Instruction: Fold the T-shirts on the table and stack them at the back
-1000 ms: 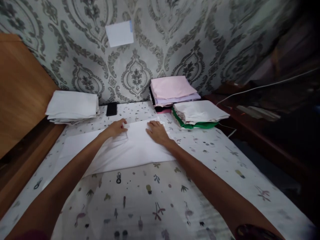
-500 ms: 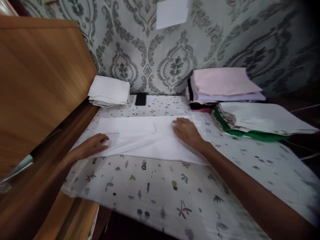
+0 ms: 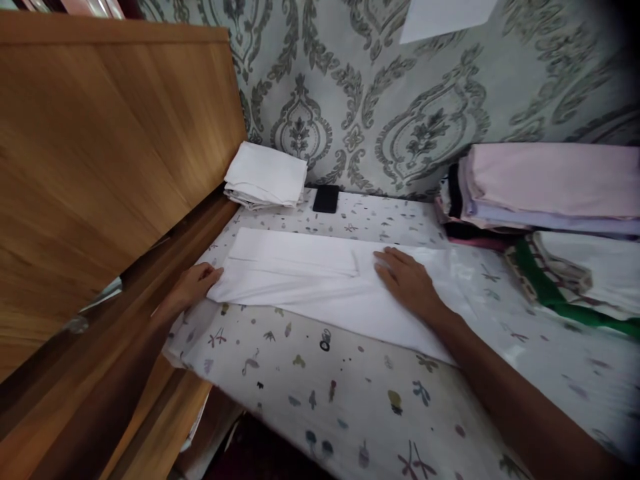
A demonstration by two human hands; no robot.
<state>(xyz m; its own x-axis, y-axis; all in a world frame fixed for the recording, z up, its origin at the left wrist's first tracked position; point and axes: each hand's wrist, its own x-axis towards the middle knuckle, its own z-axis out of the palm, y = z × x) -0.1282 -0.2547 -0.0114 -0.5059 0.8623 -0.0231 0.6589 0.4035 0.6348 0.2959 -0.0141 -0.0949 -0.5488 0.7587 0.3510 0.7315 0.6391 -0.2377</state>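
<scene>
A long folded white garment (image 3: 310, 287) lies across the patterned cloth on the table, with a narrower folded strip on its upper side and a few creases. At its left end, my left hand (image 3: 193, 285) has thumb and fingers closed together on the edge. My right hand (image 3: 407, 277) rests palm down on the right part, fingers stretched out over the fabric. The garment's right end is partly hidden behind my right wrist and forearm.
A stack of folded white cloths (image 3: 265, 175) and a black phone-like object (image 3: 326, 199) stand by the patterned wall. At the right are a pink-topped pile of folded clothes (image 3: 555, 177) and a white-and-green pile (image 3: 600, 273). A wooden panel (image 3: 110, 127) borders the left.
The view has swung left, so things appear farther right. My left hand has moved from above the garment's lower left part to its left edge. My right hand stays on the fabric.
</scene>
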